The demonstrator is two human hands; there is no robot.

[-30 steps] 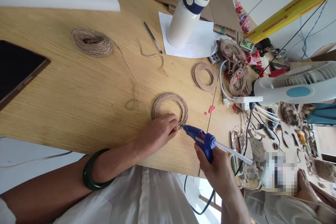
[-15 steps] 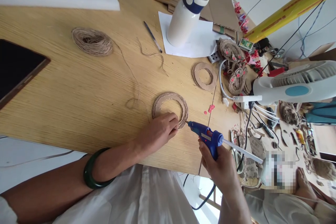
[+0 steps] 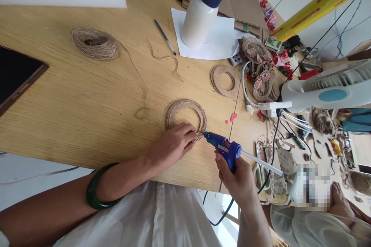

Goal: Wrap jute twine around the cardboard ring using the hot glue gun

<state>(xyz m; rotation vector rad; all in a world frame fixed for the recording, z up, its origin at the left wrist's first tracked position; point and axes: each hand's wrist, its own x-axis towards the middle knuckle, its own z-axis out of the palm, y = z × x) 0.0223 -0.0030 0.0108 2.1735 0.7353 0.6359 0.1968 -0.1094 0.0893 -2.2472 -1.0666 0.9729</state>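
A cardboard ring [image 3: 174, 112] edged with brown twine lies on the wooden table. At its near right side my left hand [image 3: 176, 141] is closed, fingers pinching the ring's rim and twine; the fingertips are partly hidden. My right hand [image 3: 236, 173] grips a blue hot glue gun [image 3: 223, 146], a white glue stick [image 3: 262, 163] jutting from its back. The gun's nozzle points left and meets the ring's right edge beside my left fingertips. From the ring, loose twine runs up to a coil of twine [image 3: 95, 43] at the upper left.
A second cardboard ring [image 3: 214, 79] lies beyond, near red dots [image 3: 233, 117]. Behind stand a white bottle [image 3: 198, 19] on paper and a pen [image 3: 165, 37]. A white fan [image 3: 327, 88], cables and scissors [image 3: 262, 177] crowd the right, where another person's hand [image 3: 337, 198] shows.
My right hand has brought the glue gun slightly left, its nozzle now closer in at the ring's edge. My left hand keeps its hold on the ring. The whole view has shifted a little.
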